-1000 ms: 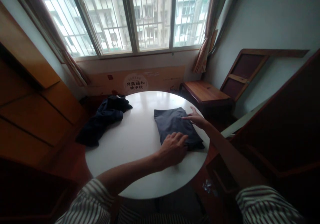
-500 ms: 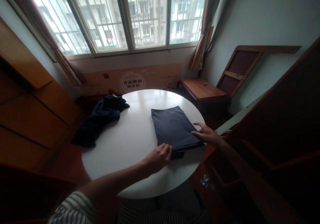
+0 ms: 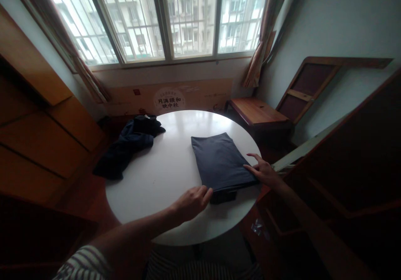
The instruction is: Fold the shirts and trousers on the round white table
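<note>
A dark grey-blue folded garment lies flat in a rough square on the right half of a round white table. At its near left corner, my left hand has its fingers curled closed on the cloth edge. My right hand rests at the right edge, thumb on the cloth and forefinger stretched apart from it; the other fingers are partly hidden. A darker strip of fabric shows beneath the near edge. The garment's exact kind cannot be made out.
A crumpled dark navy garment lies on the table's left, hanging over the rim. Beyond the table are a wooden stool, a printed panel and a barred window. Dark wooden furniture stands close on the right.
My left hand has shifted slightly left and down at the garment's near corner. My right hand stays at the right edge with its fingers apart. The camera view has turned slightly.
</note>
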A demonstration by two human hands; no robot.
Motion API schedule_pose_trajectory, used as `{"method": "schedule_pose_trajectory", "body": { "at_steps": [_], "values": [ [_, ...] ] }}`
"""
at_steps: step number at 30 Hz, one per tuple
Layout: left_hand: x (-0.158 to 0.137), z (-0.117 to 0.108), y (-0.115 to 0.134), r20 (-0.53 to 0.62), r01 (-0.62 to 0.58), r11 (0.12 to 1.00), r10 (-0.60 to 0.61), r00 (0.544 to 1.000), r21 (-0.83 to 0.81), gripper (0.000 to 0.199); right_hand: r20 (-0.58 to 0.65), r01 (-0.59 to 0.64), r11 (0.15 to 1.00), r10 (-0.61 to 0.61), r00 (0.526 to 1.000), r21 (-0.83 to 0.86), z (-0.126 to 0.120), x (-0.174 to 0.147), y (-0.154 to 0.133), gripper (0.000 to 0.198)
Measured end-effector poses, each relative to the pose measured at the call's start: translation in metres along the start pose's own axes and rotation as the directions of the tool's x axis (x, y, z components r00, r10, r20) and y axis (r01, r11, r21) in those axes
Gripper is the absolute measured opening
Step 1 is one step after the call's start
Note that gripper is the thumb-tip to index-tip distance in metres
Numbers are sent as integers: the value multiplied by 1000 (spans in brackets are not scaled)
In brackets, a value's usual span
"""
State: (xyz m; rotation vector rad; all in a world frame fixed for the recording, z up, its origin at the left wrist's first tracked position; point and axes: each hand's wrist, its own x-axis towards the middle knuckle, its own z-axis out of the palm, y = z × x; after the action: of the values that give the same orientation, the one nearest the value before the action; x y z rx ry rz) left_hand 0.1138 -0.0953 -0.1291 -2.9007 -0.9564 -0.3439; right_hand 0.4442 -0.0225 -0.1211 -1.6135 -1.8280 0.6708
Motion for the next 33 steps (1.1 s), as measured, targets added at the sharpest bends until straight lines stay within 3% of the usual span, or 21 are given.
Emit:
{"method": "schedule_pose_trajectory", "body": {
  "at_steps": [4, 6, 8, 10, 11, 13, 15, 16, 18, 21, 25, 33],
  "values": [
    [-3, 0, 2, -33, -135, 991, 135, 990, -8, 29, -12, 51, 991, -53, 999, -122, 0, 1, 7, 63],
    [-2, -2, -3, -42, -172, 983, 170, 985, -64, 28, -79, 135, 957, -160, 984, -258, -1, -3, 2, 54],
    [-2, -2, -15, -90, -215, 966, 204, 975, -141, 27, -137, 268, 878, -345, 929, -397, 0, -12, -11, 44],
    [2, -1, -39, -186, -214, 953, 176, 967, -214, 27, -121, 429, 773, -537, 835, -468, 7, -27, -32, 37],
    [6, 0, -55, -239, -166, 953, 104, 965, -255, 28, -83, 509, 718, -612, 787, -474, 14, -36, -45, 35],
    [21, 1, -94, -313, 44, 926, -171, 934, -375, 29, 8, 639, 621, -715, 700, -453, 34, -55, -73, 34],
    [43, 1, -135, -287, 312, 780, -521, 804, -543, 27, 85, 696, 567, -746, 661, -440, 57, -69, -100, 32],
    [56, 1, -154, -222, 392, 673, -637, 738, -627, 24, 116, 691, 569, -729, 675, -445, 68, -74, -112, 31],
    [81, 0, -184, -86, 454, 513, -726, 682, -729, 23, 166, 641, 604, -654, 738, -475, 86, -76, -132, 32],
    [109, 0, -207, 37, 471, 413, -720, 693, -780, 31, 210, 555, 639, -536, 818, -532, 103, -71, -149, 32],
    [125, 5, -215, 145, 490, 331, -692, 707, -806, 38, 238, 476, 648, -423, 874, -595, 112, -62, -149, 20],
    [130, 12, -226, 241, 519, 230, -686, 686, -823, 42, 394, 541, 608, -371, 841, -581, 116, -58, -137, 10]
  ]
}}
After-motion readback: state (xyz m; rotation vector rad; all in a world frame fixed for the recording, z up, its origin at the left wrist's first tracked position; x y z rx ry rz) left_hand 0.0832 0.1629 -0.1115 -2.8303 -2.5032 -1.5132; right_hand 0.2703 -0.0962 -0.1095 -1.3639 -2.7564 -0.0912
